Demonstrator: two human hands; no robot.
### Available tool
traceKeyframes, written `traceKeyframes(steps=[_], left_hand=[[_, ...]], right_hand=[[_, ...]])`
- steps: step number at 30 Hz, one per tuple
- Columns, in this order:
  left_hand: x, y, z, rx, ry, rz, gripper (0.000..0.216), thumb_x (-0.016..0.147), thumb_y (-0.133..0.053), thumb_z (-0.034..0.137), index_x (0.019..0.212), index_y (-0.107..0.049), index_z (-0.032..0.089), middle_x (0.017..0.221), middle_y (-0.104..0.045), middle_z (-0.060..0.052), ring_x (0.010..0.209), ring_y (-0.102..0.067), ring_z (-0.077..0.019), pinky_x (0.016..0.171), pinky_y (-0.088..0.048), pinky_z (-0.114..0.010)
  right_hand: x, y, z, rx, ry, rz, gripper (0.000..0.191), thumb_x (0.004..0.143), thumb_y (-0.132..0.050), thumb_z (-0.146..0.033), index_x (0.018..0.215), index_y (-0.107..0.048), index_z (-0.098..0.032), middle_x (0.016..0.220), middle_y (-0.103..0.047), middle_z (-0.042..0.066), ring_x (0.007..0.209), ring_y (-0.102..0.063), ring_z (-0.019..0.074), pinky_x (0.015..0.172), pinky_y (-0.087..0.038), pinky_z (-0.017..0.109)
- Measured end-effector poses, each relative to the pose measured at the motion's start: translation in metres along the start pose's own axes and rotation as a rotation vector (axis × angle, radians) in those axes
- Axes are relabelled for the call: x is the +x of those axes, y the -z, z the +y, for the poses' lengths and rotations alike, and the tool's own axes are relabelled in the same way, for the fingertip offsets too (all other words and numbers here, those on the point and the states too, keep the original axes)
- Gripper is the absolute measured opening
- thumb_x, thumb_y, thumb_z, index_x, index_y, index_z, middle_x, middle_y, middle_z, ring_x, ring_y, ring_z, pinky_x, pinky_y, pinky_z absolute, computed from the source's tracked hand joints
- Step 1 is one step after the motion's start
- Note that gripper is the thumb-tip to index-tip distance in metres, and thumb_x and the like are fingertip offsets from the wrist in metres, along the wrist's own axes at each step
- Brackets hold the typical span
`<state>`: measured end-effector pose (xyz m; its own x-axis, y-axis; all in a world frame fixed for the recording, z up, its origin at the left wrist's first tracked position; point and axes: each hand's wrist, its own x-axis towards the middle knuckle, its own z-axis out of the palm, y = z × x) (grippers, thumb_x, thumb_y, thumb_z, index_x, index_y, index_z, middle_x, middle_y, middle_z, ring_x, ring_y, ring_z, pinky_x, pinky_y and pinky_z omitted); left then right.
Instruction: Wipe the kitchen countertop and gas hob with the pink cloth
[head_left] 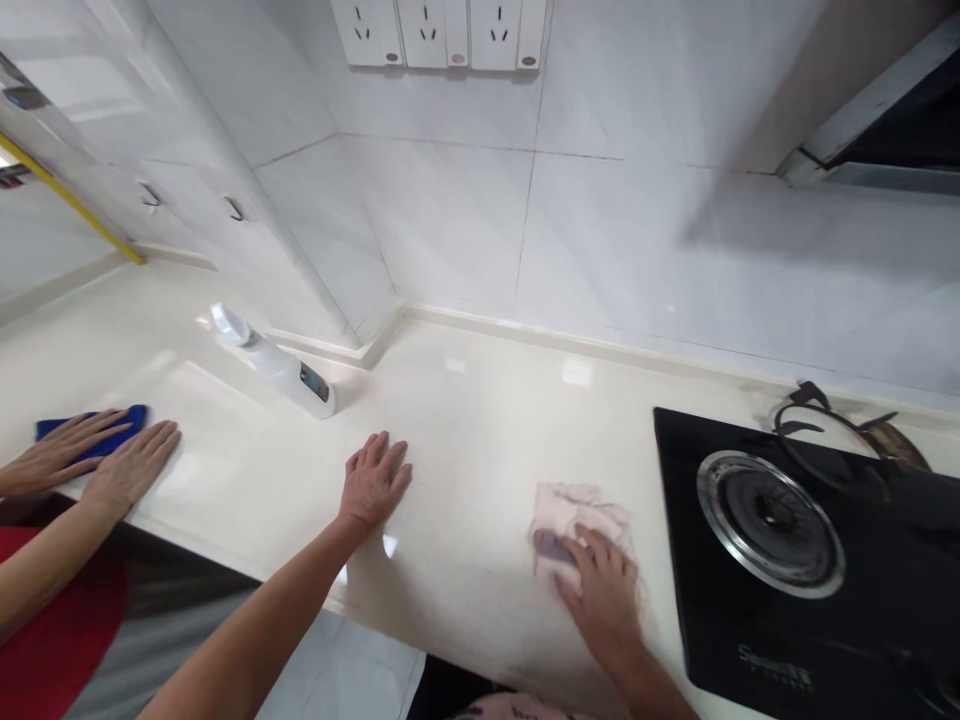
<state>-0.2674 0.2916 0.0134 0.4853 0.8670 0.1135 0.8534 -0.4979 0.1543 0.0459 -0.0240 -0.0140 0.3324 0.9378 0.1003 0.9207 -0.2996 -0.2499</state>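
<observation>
My left hand (373,481) lies flat on the cream countertop (480,420), fingers spread, holding nothing. My right hand (602,592) presses down on a pale pink cloth (568,515) spread on the counter, just left of the black gas hob (817,560). The cloth is partly hidden under my fingers.
At the far left another person's two hands (97,455) rest on the counter, one on a blue cloth (94,428). A white bottle (274,362) lies on its side near the wall corner. The hob has a steel burner (770,522) and a pan support (825,425). Wall sockets (439,32) sit above.
</observation>
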Motion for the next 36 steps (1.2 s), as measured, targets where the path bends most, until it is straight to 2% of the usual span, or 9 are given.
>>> traceKeyframes(steps=[3,5,8,12,15,20,30,33,36], left_hand=[[0.001,-0.001,-0.002,-0.004,-0.007,0.003,0.053,0.102,-0.04,0.049,0.142,-0.062,0.022,0.162,-0.045,-0.019,0.154,-0.035,-0.0364,0.12,-0.032,-0.058],[0.002,-0.002,-0.003,0.001,-0.008,0.001,0.054,0.103,-0.039,0.05,0.142,-0.062,0.022,0.162,-0.045,-0.019,0.155,-0.034,-0.0368,0.119,-0.032,-0.058],[0.003,-0.002,-0.004,0.011,-0.004,0.01,0.053,0.102,-0.04,0.05,0.142,-0.062,0.023,0.162,-0.046,-0.018,0.154,-0.035,-0.0362,0.119,-0.034,-0.057],[0.004,-0.001,-0.003,0.019,-0.009,0.022,0.051,0.101,-0.041,0.05,0.142,-0.061,0.026,0.162,-0.047,-0.016,0.153,-0.036,-0.0355,0.119,-0.034,-0.056],[0.004,0.0,-0.003,0.02,-0.011,0.016,0.052,0.101,-0.042,0.05,0.142,-0.061,0.025,0.162,-0.046,-0.017,0.153,-0.036,-0.0361,0.119,-0.033,-0.057],[0.006,0.0,-0.003,0.022,-0.011,0.012,0.053,0.102,-0.04,0.05,0.143,-0.061,0.023,0.162,-0.046,-0.018,0.154,-0.035,-0.0366,0.12,-0.032,-0.058],[0.007,0.001,0.001,-0.017,-0.02,0.018,0.051,0.103,-0.042,0.05,0.143,-0.061,0.024,0.162,-0.045,-0.017,0.154,-0.034,-0.0356,0.121,-0.03,-0.058],[0.006,0.004,0.004,-0.019,-0.019,-0.014,0.052,0.104,-0.04,0.049,0.144,-0.06,0.023,0.164,-0.042,-0.018,0.155,-0.032,-0.0355,0.121,-0.03,-0.058],[0.005,0.005,0.005,-0.01,-0.002,-0.041,0.053,0.104,-0.039,0.049,0.146,-0.059,0.023,0.166,-0.04,-0.017,0.157,-0.029,-0.0343,0.123,-0.029,-0.055]], right_hand=[[-0.022,-0.003,0.001,0.161,0.131,0.013,0.034,0.093,-0.061,-0.04,0.124,-0.067,-0.029,0.13,-0.069,0.009,0.118,-0.059,0.0324,0.1,-0.046,0.05],[-0.011,0.007,0.014,0.226,0.059,0.119,0.034,0.095,-0.056,-0.039,0.124,-0.067,-0.026,0.125,-0.069,0.011,0.117,-0.06,0.032,0.1,-0.047,0.049],[0.032,0.034,0.039,0.226,-0.128,0.244,0.044,0.099,-0.047,-0.044,0.135,-0.062,-0.022,0.131,-0.065,0.015,0.124,-0.056,0.0328,0.104,-0.046,0.049],[0.079,0.052,0.061,0.032,-0.313,0.14,0.053,0.1,-0.044,-0.05,0.144,-0.059,-0.026,0.15,-0.055,0.014,0.131,-0.051,0.0351,0.102,-0.045,0.051],[0.083,0.046,0.061,-0.083,-0.359,0.05,0.051,0.101,-0.043,-0.048,0.144,-0.06,-0.028,0.16,-0.047,0.012,0.134,-0.048,0.0354,0.103,-0.042,0.052],[0.047,0.035,0.037,-0.124,-0.395,0.073,0.048,0.103,-0.044,-0.048,0.142,-0.062,-0.026,0.16,-0.048,0.012,0.137,-0.046,0.0352,0.102,-0.041,0.051],[-0.107,0.023,-0.014,-0.181,-0.465,0.145,0.043,0.098,-0.049,-0.045,0.132,-0.066,-0.024,0.151,-0.055,0.014,0.125,-0.055,0.035,0.095,-0.044,0.049],[-0.111,0.026,-0.026,-0.23,-0.557,0.161,0.044,0.1,-0.048,-0.045,0.133,-0.066,-0.022,0.148,-0.056,0.017,0.121,-0.055,0.0362,0.092,-0.043,0.05],[-0.091,0.024,-0.057,-0.254,-0.669,0.173,0.044,0.1,-0.05,-0.042,0.135,-0.064,-0.019,0.147,-0.055,0.019,0.121,-0.052,0.0397,0.092,-0.041,0.053]])
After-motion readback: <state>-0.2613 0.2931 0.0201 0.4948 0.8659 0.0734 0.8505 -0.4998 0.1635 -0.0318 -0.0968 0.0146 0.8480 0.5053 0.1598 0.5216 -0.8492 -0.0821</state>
